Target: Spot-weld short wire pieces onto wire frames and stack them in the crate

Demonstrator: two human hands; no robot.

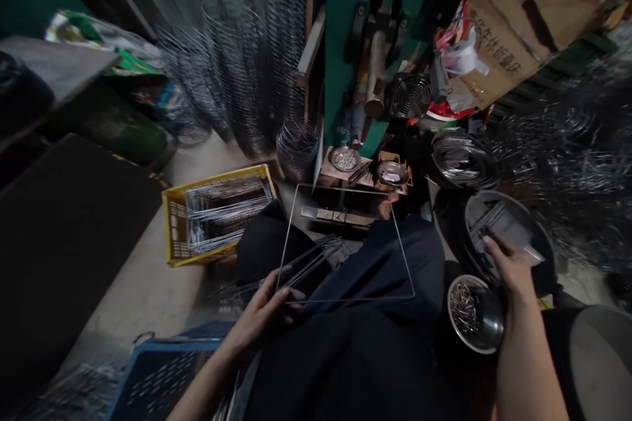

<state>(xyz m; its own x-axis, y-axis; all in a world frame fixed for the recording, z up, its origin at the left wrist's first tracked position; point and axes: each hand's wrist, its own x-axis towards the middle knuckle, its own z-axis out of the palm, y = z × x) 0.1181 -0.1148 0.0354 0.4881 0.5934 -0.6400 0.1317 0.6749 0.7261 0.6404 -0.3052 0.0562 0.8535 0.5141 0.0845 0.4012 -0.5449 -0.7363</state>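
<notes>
My left hand is closed on the lower left corner of a thin rectangular wire frame, which is held over my lap. More thin metal wires lie close to that hand, between my knees. On the right, my right hand reaches into a round dark pan. Its fingers are bent at a pile of flat grey metal pieces; what they pinch, if anything, is hidden. Just below stands a metal bowl with small shiny metal parts in it.
A green machine stands ahead, with a small dish of metal bits at its base. At left is a yellow crate of wire frames; a blue crate is below. Coiled wire stacks and a cardboard box stand behind.
</notes>
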